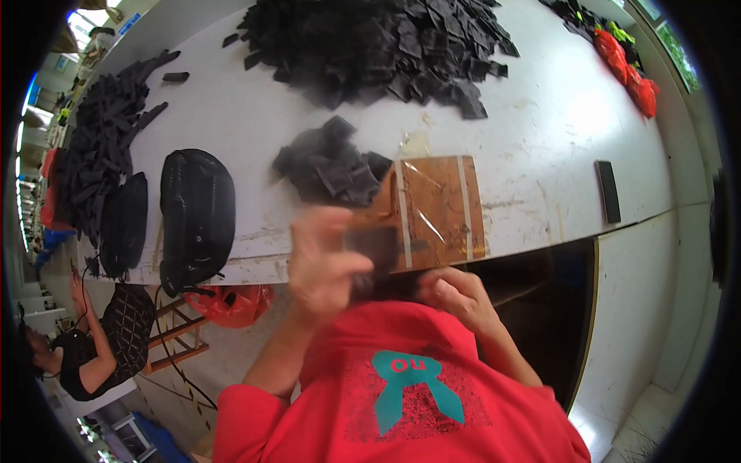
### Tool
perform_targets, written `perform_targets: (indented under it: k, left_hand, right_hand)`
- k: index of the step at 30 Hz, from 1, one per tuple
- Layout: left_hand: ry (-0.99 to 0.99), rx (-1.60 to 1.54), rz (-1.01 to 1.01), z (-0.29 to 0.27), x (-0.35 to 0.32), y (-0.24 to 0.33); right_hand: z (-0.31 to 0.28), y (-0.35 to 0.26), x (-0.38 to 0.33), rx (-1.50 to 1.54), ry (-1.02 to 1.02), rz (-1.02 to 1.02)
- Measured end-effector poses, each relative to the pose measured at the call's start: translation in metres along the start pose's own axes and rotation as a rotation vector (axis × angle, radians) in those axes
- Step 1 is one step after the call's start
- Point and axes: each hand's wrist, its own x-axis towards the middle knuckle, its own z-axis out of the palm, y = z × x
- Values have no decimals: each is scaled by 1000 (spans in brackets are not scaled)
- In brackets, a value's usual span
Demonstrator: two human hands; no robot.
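Note:
My left hand (328, 262) is blurred with motion at the near edge of the white table (540, 139). It grips a small dark square of fabric (376, 245). My right hand (455, 297) sits just below the table edge with its fingers curled; whether it holds anything is hidden. Right behind both hands a brown board (436, 208) with pale tape strips lies on the table. A small heap of black fabric pieces (332, 166) lies at the board's left side. My red shirt (401, 393) fills the bottom of the view.
A large pile of black fabric squares (378, 46) covers the far table. Black strips (100, 139) and two black bags (197, 216) lie at the left, a flat black bar (607, 191) at the right. Another person (93, 347) sits low on the left near a red plastic bag (231, 302).

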Motion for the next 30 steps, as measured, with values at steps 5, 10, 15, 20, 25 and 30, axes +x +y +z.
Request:
perform_targets:
  k: [5,10,15,20,25,30]
  left_hand:
    - [-73,-180,-151,27,-27,16]
    - [25,-265,-204,32,-26,23]
    - [170,-1023,-787,27,-20,31]
    - [88,-993,-926,23,-19,28]
    - [97,-992,-932,27,-20,27]
    - [74,-898,-918,28,-20,27]
  right_hand:
    - [48,-46,37,784,-178,37]
    - [47,-51,40,554,-88,-31]
    - [39,-58,39,639,-32,-61]
    - [35,-57,42,664,-55,-61]
    - [36,-53,46,679,-64,-35]
    - [37,-53,46,669,-104,-39]
